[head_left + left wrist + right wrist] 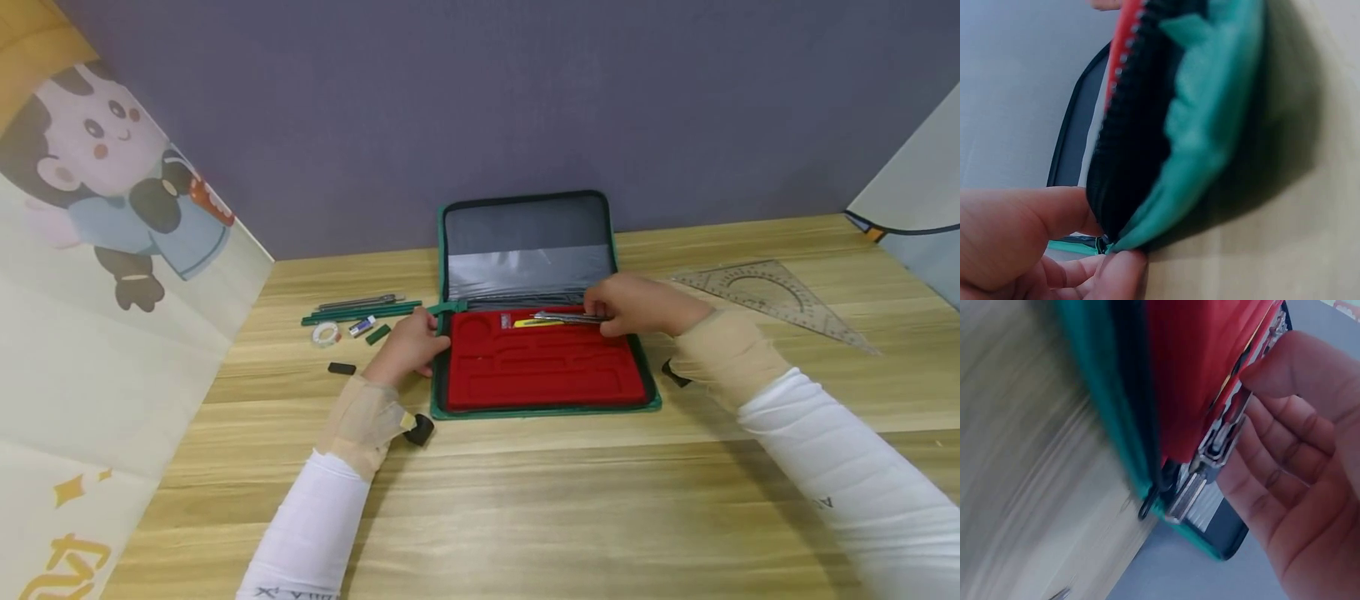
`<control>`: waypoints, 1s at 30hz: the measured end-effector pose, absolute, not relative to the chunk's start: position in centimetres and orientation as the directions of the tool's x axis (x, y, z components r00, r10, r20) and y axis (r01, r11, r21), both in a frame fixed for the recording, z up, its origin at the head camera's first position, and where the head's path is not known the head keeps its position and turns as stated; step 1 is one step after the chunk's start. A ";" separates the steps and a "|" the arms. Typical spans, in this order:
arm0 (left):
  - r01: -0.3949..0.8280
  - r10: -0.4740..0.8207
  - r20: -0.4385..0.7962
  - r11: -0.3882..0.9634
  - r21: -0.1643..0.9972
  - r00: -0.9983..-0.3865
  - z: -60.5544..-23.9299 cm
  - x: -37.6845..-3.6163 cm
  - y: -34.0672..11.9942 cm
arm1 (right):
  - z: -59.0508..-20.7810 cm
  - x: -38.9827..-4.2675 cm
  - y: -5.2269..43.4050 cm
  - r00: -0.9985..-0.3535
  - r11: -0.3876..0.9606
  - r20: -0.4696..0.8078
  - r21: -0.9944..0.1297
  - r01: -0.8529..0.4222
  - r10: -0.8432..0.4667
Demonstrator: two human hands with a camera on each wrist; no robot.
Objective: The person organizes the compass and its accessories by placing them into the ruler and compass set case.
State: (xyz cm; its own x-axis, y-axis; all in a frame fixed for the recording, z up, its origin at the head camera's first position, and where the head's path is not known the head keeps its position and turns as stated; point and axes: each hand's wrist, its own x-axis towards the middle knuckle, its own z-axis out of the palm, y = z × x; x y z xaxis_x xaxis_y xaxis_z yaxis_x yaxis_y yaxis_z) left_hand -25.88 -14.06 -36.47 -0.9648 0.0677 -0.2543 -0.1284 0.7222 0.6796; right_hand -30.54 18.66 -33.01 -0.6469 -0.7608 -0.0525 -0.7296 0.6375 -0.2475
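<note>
The zip case (pixel 547 413) is being pinched at its left edge by the left hand (pixel 405 348). Over the red insert (pixel 558 354), a metal compass (pixel 572 317) is being clamped by the right hand (pixel 647 307); right of that hand, a set square (pixel 813 312) is being carried.

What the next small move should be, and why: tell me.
Probably lift the metal tool clear of the red tray: the right hand grips it, the left hand holds the green case by its edge, while the front recesses look bare and the set square lies outside.
</note>
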 end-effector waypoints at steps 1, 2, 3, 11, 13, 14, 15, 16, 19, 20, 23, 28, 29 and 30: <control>-0.129 0.067 -0.255 0.722 0.679 -0.965 -36.5 -25.9 -14.1 | -33.0 -30.5 18.4 -0.641 0.631 -0.050 -0.252 -0.734 -0.766; -0.132 0.065 -0.257 0.722 0.679 -0.964 -36.4 -25.9 -14.0 | -33.0 -30.5 18.2 -0.637 0.626 -0.050 -0.259 -0.736 -0.769; -0.134 0.062 -0.257 0.724 0.677 -0.964 -36.4 -25.9 -14.0 | -33.0 -30.5 18.1 -0.634 0.623 -0.053 -0.266 -0.736 -0.771; -0.133 0.066 -0.262 0.729 0.671 -0.963 -36.5 -26.1 -13.8 | -33.4 -30.4 17.2 -0.617 0.603 -0.061 -0.310 -0.735 -0.785; -0.132 0.063 -0.262 0.735 0.665 -0.963 -36.6 -26.2 -13.9 | -33.5 -30.4 16.8 -0.612 0.596 -0.057 -0.317 -0.738 -0.789; -0.132 0.063 -0.261 0.737 0.663 -0.963 -36.6 -26.2 -13.9 | -33.5 -30.4 16.7 -0.607 0.590 -0.053 -0.316 -0.743 -0.793; -0.132 0.061 -0.261 0.739 0.661 -0.963 -36.6 -26.2 -13.9 | -33.5 -30.4 16.5 -0.605 0.588 -0.053 -0.316 -0.745 -0.795; -0.136 0.058 -0.263 0.739 0.660 -0.963 -36.6 -26.2 -13.9 | -33.5 -30.4 16.3 -0.601 0.584 -0.053 -0.316 -0.748 -0.797; -0.138 0.055 -0.264 0.741 0.658 -0.963 -36.7 -26.2 -13.9 | -33.5 -30.4 15.8 -0.594 0.580 -0.065 -0.322 -0.748 -0.802; -0.139 0.054 -0.265 0.739 0.659 -0.963 -36.7 -26.2 -13.9 | -33.5 -30.4 15.7 -0.591 0.578 -0.069 -0.322 -0.749 -0.804; -0.139 0.053 -0.263 0.741 0.657 -0.963 -36.7 -26.2 -14.0 | -33.4 -30.4 15.3 -0.584 0.572 -0.072 -0.329 -0.752 -0.809; -0.138 0.057 -0.265 0.739 0.660 -0.963 -36.7 -26.1 -14.1 | -33.5 -30.5 15.2 -0.571 0.558 -0.066 -0.335 -0.759 -0.818; -0.139 0.057 -0.266 0.737 0.662 -0.962 -36.7 -26.1 -14.1 | -33.5 -30.5 15.2 -0.568 0.554 -0.065 -0.337 -0.761 -0.820; -0.142 0.057 -0.269 0.735 0.663 -0.962 -36.7 -26.1 -14.1 | -33.5 -30.5 15.2 -0.565 0.551 -0.064 -0.337 -0.763 -0.822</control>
State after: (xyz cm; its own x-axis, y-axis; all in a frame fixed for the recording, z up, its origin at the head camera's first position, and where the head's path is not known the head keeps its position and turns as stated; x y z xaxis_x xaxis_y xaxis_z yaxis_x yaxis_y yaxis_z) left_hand -26.13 -14.09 -36.69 -0.9615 0.0569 -0.2688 -0.1419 0.7350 0.6631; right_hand -30.47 15.22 -33.51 -0.5653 -0.8224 -0.0643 -0.7633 0.5511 -0.3371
